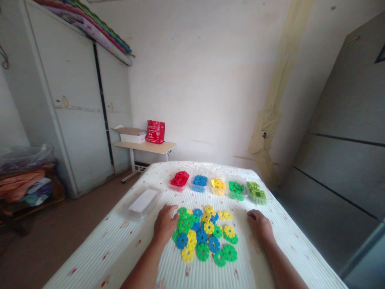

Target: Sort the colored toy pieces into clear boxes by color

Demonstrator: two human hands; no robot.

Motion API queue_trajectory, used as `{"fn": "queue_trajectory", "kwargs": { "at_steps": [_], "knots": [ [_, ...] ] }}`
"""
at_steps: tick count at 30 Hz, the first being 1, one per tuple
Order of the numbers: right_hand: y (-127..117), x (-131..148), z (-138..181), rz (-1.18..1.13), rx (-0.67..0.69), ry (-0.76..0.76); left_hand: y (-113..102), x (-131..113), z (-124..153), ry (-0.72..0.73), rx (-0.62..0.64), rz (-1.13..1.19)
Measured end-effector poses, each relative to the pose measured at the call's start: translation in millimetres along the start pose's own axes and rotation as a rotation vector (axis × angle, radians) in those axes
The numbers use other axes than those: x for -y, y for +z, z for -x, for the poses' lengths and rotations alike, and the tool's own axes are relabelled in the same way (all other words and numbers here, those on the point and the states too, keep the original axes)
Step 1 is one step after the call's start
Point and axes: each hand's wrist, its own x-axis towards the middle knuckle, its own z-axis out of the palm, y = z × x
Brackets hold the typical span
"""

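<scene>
A pile of flower-shaped plastic snap discs (201, 236) in green, yellow and blue lies on the table between my hands, some overlapping. My left hand (165, 223) rests at the left edge of the pile, its thumb and forefinger apart, close to the green discs (184, 222). To the right, apart from the pile, my right hand (261, 225) lies on the cloth with its fingers curled in; no object shows in it. The nearest pieces to that hand are yellow discs (229, 230) and green discs (230, 253).
Behind the pile stand clear tubs of red pieces (179, 180), blue pieces (199, 182), yellow pieces (218, 186), green pieces (236, 189) and light green pieces (256, 192). A clear plastic lid or tray (141, 202) lies left. A side table (144, 147) holds a red bag (155, 131).
</scene>
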Motion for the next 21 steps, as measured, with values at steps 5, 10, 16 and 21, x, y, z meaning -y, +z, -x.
{"fn": "queue_trajectory", "kwargs": {
  "at_steps": [5,10,16,21],
  "knots": [
    [0.5,1.4,-0.3,0.028,0.014,-0.009,-0.7,-0.4,-0.7,0.001,0.022,0.024],
    [-1.6,12.4,4.6,-0.002,-0.011,0.001,-0.9,-0.4,-0.3,-0.024,0.034,0.052],
    [-8.4,38.4,12.9,-0.257,0.141,-0.062,-1.5,-0.6,0.4,-0.039,0.024,0.072],
    [-19.3,60.8,22.6,-0.407,0.41,-0.136,-1.7,-0.9,0.4,-0.033,0.012,0.082]
  ]
}}
